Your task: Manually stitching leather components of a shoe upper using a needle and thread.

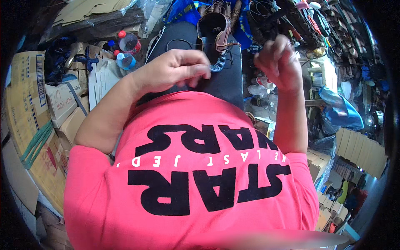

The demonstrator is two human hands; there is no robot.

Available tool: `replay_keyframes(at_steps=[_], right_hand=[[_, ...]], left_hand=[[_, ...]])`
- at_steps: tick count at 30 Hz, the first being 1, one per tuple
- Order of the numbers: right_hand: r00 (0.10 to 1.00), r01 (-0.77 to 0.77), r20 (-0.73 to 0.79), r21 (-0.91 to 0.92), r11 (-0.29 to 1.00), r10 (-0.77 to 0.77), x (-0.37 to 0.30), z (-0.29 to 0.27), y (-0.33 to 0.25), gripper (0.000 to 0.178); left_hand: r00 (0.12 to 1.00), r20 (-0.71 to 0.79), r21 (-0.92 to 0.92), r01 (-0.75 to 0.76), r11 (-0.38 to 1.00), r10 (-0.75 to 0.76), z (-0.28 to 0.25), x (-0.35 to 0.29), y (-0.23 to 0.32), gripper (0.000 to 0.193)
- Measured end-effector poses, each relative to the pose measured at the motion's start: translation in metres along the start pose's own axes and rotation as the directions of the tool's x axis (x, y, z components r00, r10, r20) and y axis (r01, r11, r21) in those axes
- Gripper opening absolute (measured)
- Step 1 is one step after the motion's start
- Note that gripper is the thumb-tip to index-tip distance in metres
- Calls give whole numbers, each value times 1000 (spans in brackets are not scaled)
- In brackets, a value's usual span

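A brown shoe (222,39) with a dark open inside rests between my knees, on dark trousers. Its near end has a dark gathered edge (218,66). From its left side a thin dark cord (177,40) loops out over my thigh. My left hand (185,68) is closed in a pinch beside that gathered edge; whatever the fingertips hold is too small to make out. Raised to the right, apart from the shoe, my right hand (281,62) has its fingers curled together and slightly blurred. What it grips, if anything, does not show.
Bottles with red and blue caps (127,50) stand left of my leg. Cardboard boxes (31,96) crowd the left side. Clear bottles (262,91), a blue plastic bag (341,109) and a cluttered rack of tools and cords (310,25) lie to the right.
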State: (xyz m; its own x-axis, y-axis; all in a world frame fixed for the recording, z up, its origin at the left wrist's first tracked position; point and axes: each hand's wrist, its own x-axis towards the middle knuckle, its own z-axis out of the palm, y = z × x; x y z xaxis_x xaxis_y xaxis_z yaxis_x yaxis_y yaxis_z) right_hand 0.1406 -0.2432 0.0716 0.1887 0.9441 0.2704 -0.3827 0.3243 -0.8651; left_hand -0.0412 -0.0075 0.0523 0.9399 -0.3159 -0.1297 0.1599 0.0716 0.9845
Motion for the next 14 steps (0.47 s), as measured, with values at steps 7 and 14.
replay_keyframes(at_steps=[7,14], right_hand=[[513,-838,-854,-519,-168,81,-143,-53,-20,25],[337,-803,-941,-290,-521,5,-229,-90,-20,33]], left_hand=[[791,-545,822,439,362,278,-143,-89,-67,15],[655,-733,679,717,155,181,-164,-93,-85,25]])
